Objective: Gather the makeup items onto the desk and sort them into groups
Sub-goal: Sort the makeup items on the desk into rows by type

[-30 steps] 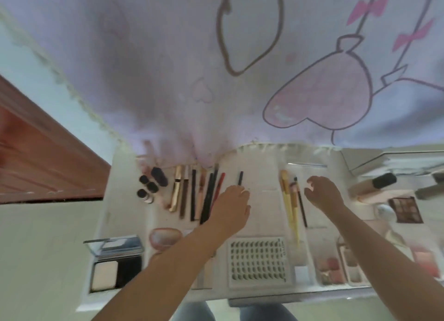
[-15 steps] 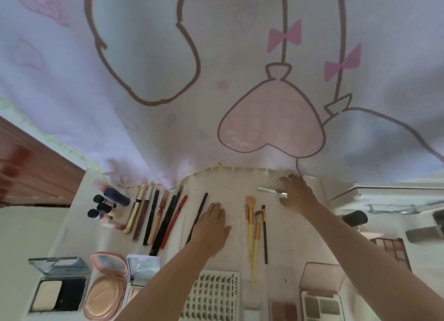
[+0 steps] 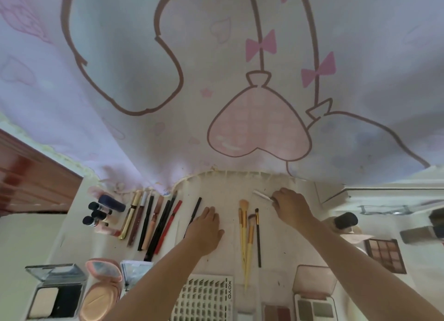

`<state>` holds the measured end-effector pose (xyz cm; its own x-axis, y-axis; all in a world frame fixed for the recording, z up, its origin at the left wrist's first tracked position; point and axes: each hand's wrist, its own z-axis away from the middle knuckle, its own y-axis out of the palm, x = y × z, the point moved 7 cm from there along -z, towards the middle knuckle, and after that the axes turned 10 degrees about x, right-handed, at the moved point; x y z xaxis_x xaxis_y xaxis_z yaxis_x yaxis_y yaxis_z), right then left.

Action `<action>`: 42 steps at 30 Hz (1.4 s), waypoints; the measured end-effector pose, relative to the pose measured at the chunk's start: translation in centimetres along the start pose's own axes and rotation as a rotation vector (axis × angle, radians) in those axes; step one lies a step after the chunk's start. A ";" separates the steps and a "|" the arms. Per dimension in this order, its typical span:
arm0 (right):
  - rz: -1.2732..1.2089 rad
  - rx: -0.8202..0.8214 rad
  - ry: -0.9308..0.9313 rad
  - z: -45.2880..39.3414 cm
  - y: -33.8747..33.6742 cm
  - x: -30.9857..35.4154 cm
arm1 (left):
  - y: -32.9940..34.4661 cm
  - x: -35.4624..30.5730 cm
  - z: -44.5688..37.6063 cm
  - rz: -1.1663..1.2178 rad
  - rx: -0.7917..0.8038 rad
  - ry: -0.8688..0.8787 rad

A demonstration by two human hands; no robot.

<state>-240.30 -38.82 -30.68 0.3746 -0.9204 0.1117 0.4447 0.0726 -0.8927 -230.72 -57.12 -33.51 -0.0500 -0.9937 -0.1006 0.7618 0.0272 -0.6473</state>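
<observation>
On the white desk (image 3: 225, 195) lies a row of pencils and liners (image 3: 153, 224), with small bottles and lipsticks (image 3: 101, 212) to their left. My left hand (image 3: 205, 231) rests flat, its fingers on a single black pencil (image 3: 195, 209). Right of it lie three makeup brushes (image 3: 249, 234). My right hand (image 3: 292, 206) pinches the end of a thin silver tool (image 3: 262, 195) at the desk's far edge. Compacts (image 3: 101, 287), a lash tray (image 3: 204, 296) and eyeshadow palettes (image 3: 314, 304) line the near edge.
A pink printed curtain (image 3: 240, 92) hangs over the desk's far edge. A brown palette (image 3: 385, 255), a black-capped bottle (image 3: 346, 221) and other items lie at the right. A wooden surface (image 3: 31, 186) stands at the left.
The camera tilted up, so the desk sits lower in view. My right hand reached past the brushes to the far edge and took hold of the silver tool. My left hand stayed by the black pencil.
</observation>
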 end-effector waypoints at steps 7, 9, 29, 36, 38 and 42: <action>-1.123 -0.112 -0.004 4.5 -5.2 0.0 | -1.8 0.7 1.4 0.206 -0.012 0.039; -1.368 -0.130 -0.041 6.0 -7.0 0.0 | -3.1 0.2 2.6 0.326 -0.074 0.090; -1.273 -0.490 0.114 15.8 -18.3 -1.5 | -19.1 -12.2 17.1 -0.015 -0.807 0.458; -0.995 -0.733 -0.308 19.5 -24.5 1.1 | -20.1 -12.1 19.4 0.510 -0.483 0.725; -0.897 -0.680 -0.358 19.6 -25.3 1.5 | -20.1 -11.8 19.4 0.684 -0.338 0.751; -0.907 -0.536 -0.318 18.9 -25.1 0.6 | -22.3 -10.7 20.5 0.452 -0.642 0.649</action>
<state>-235.88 -33.91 0.01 0.3138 -0.4008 0.8607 0.2786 -0.8278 -0.4870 -233.90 -49.29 -2.47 -0.3293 -0.6303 -0.7031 0.3152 0.6285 -0.7111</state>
